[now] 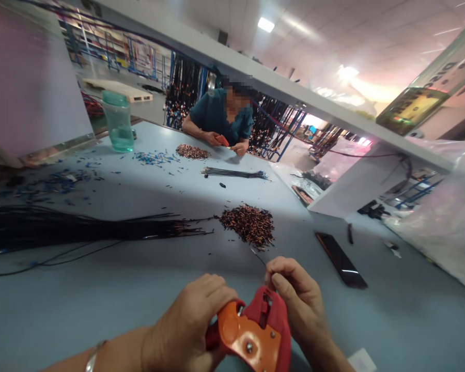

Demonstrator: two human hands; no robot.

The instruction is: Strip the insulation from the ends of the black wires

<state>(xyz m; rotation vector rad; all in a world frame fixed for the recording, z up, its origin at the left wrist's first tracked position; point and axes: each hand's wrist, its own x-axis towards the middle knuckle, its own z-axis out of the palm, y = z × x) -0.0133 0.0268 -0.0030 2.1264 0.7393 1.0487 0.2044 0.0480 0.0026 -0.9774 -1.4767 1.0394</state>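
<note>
Pliers [256, 336] in orange and red, of the wire-stripping sort by their look, are at the near edge of the view, above the bench [139, 305]. The left hand [196, 315] is closed around their handles, fingers curled firmly over the grip. The right hand [296, 297] is nearly shut, thumb and fingertips pinching a thin dark wire [259, 257] just beside the red nose; its pale tip points towards a pile of copper-and-black offcuts [248, 225]. Whether the wire passes into the nose cannot be told.

The step in hand appears to be stripping 1 wire end. The next move would call for a straight wire, set squarely in the nose, then a firm squeeze from the left hand. A bundle of black wires [81, 227] lies to the left.

As for writing, a printed package [411, 109] at upper right carries tilted letters that seem to read "DISC"; its other lettering is unclear. No brand can be read on the pliers or on the dark phone [343, 261] lying to the right.
</note>
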